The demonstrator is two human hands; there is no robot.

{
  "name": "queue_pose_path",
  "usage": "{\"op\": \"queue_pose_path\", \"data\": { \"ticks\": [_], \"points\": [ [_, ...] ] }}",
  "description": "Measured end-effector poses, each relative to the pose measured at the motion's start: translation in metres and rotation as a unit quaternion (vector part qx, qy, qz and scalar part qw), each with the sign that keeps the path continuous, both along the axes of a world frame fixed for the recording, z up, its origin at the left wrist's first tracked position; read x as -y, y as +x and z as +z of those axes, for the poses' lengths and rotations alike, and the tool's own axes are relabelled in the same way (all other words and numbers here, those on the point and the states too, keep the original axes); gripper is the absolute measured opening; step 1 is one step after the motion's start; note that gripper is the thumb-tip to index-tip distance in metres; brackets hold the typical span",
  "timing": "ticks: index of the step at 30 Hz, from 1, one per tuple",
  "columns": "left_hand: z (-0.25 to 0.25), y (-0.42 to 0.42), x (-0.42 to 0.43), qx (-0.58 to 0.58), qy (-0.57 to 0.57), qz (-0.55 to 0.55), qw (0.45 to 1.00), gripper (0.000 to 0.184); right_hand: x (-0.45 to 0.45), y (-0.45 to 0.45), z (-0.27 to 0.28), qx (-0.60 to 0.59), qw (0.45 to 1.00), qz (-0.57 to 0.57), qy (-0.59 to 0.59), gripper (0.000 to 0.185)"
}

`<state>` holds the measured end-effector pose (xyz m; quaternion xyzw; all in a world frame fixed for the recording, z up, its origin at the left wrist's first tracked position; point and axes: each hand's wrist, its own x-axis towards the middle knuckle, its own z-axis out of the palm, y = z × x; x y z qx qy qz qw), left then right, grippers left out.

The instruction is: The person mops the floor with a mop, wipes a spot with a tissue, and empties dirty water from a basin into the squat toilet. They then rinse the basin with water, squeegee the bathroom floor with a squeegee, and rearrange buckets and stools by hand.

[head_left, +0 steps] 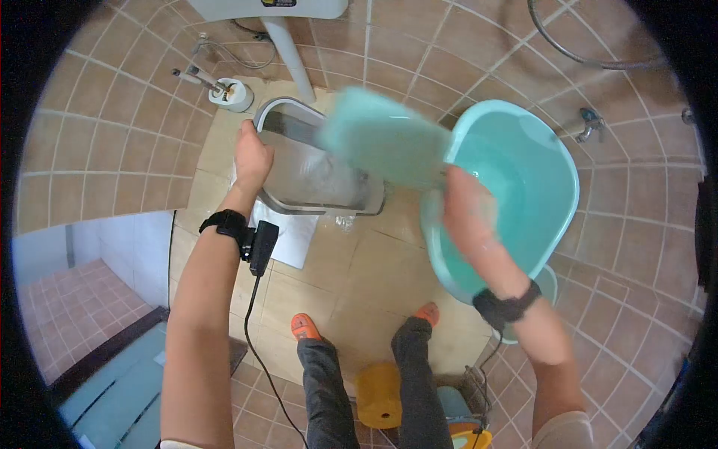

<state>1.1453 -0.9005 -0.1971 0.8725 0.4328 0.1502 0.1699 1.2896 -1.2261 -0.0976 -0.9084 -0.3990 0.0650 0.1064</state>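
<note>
My left hand grips the left rim of a grey-edged, oblong bucket. Cloudy water stirs inside it. My right hand, smeared by motion, is closed on the end of a pale teal water scoop. The scoop is blurred and tilted, above the bucket's right side and beside the tub's left rim. A large teal tub holding clear water stands on the right, under my right forearm. A white sheet lies on the floor by the bucket's near side, partly beneath it.
A toilet brush holder stands in the back left corner near a white pipe. A tap juts from the right wall. Behind my feet are an orange-yellow stool and cables. A small pale green bucket sits beside the tub.
</note>
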Motion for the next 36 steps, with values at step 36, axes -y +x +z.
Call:
{"op": "queue_pose_path", "data": {
  "ticks": [36],
  "points": [
    [0.039, 0.047, 0.088, 0.088, 0.147, -0.096, 0.981, 0.045, 0.155, 0.029, -0.026, -0.455, 0.852, -0.236, 0.112, 0.022]
  ]
}}
